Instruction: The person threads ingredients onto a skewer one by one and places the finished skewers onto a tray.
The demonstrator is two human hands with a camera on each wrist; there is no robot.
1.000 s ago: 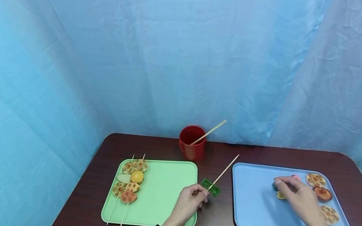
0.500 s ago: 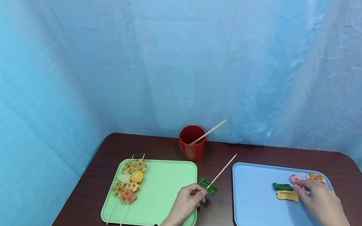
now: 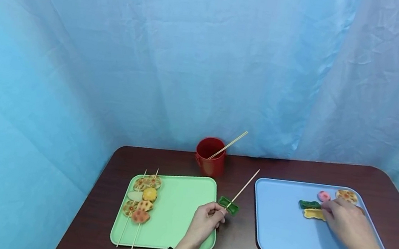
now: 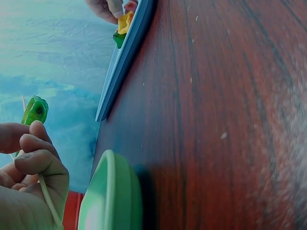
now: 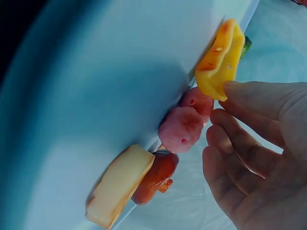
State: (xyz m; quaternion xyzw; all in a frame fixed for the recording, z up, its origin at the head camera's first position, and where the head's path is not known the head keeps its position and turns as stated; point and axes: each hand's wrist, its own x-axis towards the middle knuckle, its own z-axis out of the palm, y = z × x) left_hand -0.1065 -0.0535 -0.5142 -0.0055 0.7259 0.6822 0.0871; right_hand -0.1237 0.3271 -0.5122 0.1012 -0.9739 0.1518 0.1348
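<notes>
My left hand point(image 3: 203, 224) pinches a bamboo skewer point(image 3: 247, 184) that passes through a green pepper piece point(image 3: 233, 209), beyond the right edge of the green tray point(image 3: 173, 245). Over the blue tray point(image 3: 282, 244), my right hand point(image 3: 349, 233) pinches the near end of a yellow pepper piece point(image 5: 218, 60) between thumb and index finger. The other fingers are bent beside it. Another green pepper piece point(image 3: 309, 205) lies against the yellow one. Two pink balls point(image 5: 181, 129) with skewer holes sit by the fingertips in the right wrist view.
On the green tray's left side lie two loaded skewers point(image 3: 140, 217). A red mug point(image 3: 212, 165) holding thin sticks point(image 3: 233, 141) stands behind, near the blue curtain point(image 3: 202, 56). A lotus root slice point(image 3: 346, 195) lies at the blue tray's far right corner; my hand hides other pieces.
My right hand went from over the green and yellow pieces rightward to the pink ball, then back to the yellow piece's right end. The left hand keeps its hold on the skewer.
</notes>
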